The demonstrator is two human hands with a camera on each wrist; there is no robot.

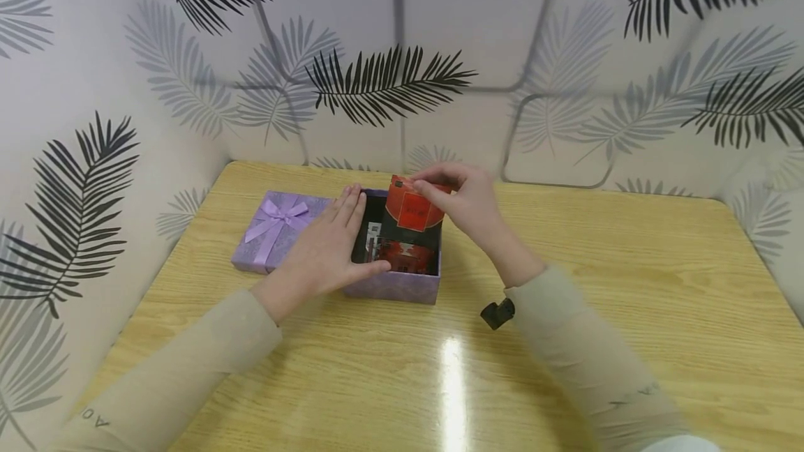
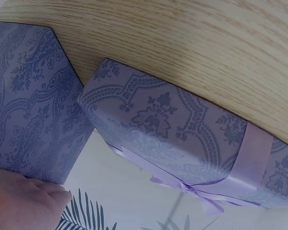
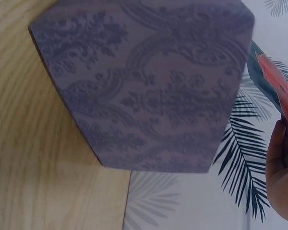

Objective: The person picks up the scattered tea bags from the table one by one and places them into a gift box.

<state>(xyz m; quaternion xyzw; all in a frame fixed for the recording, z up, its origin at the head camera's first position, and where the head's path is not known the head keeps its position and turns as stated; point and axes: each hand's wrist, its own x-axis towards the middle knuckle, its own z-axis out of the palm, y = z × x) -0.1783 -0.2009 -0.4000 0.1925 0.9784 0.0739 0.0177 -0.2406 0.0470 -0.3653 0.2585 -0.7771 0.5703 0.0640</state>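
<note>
A purple patterned gift box [image 1: 392, 288] stands uncovered on the table. My left hand [image 1: 326, 246] rests along its left rim, fingers straight and thumb stretched over the front edge. With thumb and fingertips, my right hand [image 1: 466, 202] pinches the upper edge of a red and black packet [image 1: 417, 211], which stands tilted up at the box's opening. In the right wrist view, this packet [image 3: 278, 84] shows above the box wall [image 3: 144, 86]. Inside the box, another red and black packet [image 1: 405, 257] lies near the front, beside a small white printed piece [image 1: 373, 232].
The box's purple lid [image 1: 266, 239], tied with a ribbon bow, lies to the left against or close by the box. A small black object [image 1: 497, 314] is at my right sleeve cuff. Behind the wooden table [image 1: 603, 264] rises a leaf-patterned wall [image 1: 452, 131].
</note>
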